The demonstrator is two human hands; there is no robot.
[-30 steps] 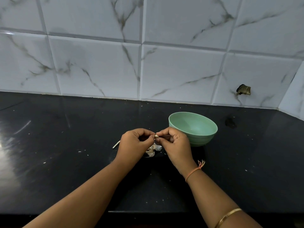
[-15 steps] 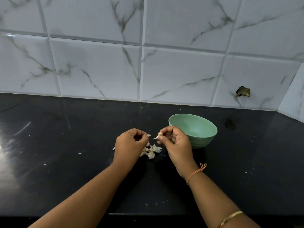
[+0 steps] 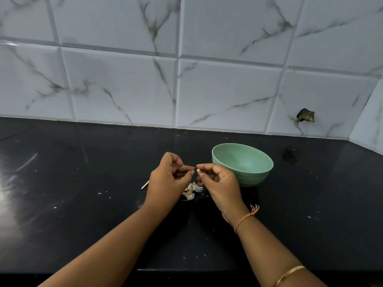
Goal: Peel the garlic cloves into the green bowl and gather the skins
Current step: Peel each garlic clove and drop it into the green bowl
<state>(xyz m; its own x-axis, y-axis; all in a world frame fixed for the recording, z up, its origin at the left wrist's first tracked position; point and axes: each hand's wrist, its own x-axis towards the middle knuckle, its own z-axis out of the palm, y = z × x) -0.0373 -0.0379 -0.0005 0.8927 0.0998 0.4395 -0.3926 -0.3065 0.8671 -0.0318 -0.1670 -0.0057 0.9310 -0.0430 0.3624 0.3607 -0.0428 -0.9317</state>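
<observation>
My right hand (image 3: 219, 183) pinches a small pale garlic clove (image 3: 198, 172) between thumb and forefinger, just left of the green bowl (image 3: 257, 175). My left hand (image 3: 167, 179) hovers beside it with curled fingers, its fingertips a short gap from the clove; I cannot see anything held in it. A small heap of whitish garlic skins (image 3: 191, 191) lies on the black counter below and between both hands. The bowl's visible inside looks bare.
A thin pale stem piece (image 3: 145, 184) lies on the counter (image 3: 83, 204) left of my left hand. White crumbs are scattered over the dark surface. The marble-tiled wall (image 3: 207, 79) rises behind, with a chipped hole (image 3: 305, 116) at the right.
The hands first worked together at the clove, then parted and a strip of skin came off. Now the left fingertips are near the clove again and the strip is gone from view.
</observation>
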